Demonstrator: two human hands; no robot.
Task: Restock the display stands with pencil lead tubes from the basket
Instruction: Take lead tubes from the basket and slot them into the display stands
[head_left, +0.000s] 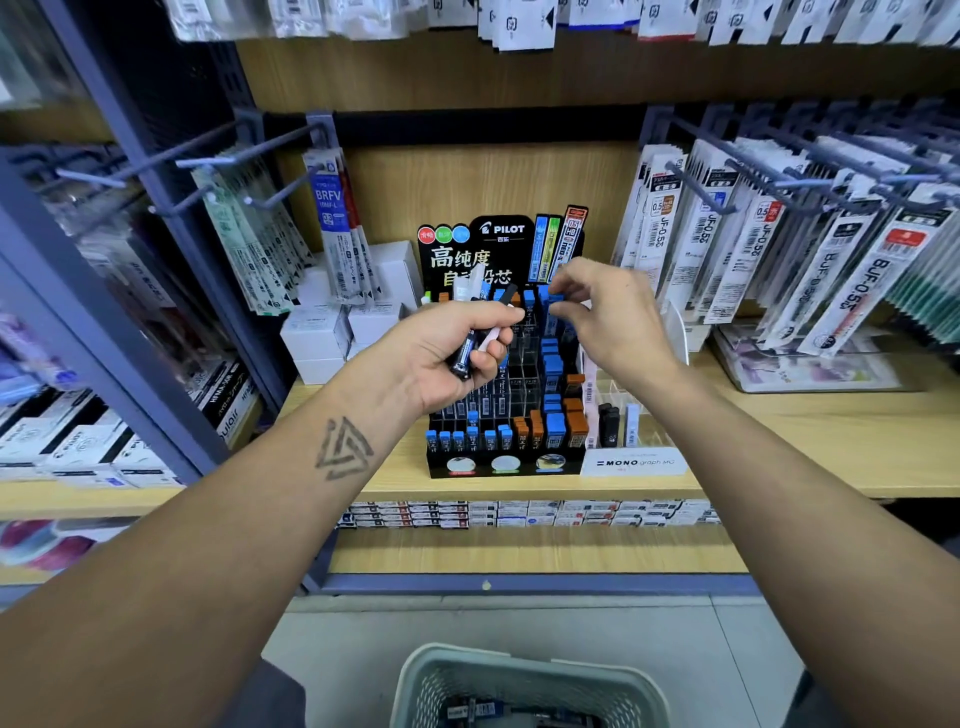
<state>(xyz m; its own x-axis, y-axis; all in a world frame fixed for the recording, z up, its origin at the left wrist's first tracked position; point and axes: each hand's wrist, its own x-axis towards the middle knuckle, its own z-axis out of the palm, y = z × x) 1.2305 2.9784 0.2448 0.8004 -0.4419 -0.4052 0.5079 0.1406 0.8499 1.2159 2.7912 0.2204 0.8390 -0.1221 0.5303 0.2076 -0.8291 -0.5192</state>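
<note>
the left hand (457, 343) is curled round a small bunch of pencil lead tubes (470, 348), black and pale ones, held in front of the black pilot display stand (506, 462) on the wooden shelf (779, 467). the right hand (608, 312) reaches over the stand's upper rows, thumb and forefinger pinching a blue-capped tube (553, 301) at the top of a slot. many slots hold blue and orange capped tubes; several clear slots in the middle show no caps. a clear mono stand (631, 462) sits just beside the pilot stand on its right. the pale mesh basket (524, 686) sits below on the floor, with dark tubes in it. refill packs (836, 270) hang from pegs on both sides.
</note>
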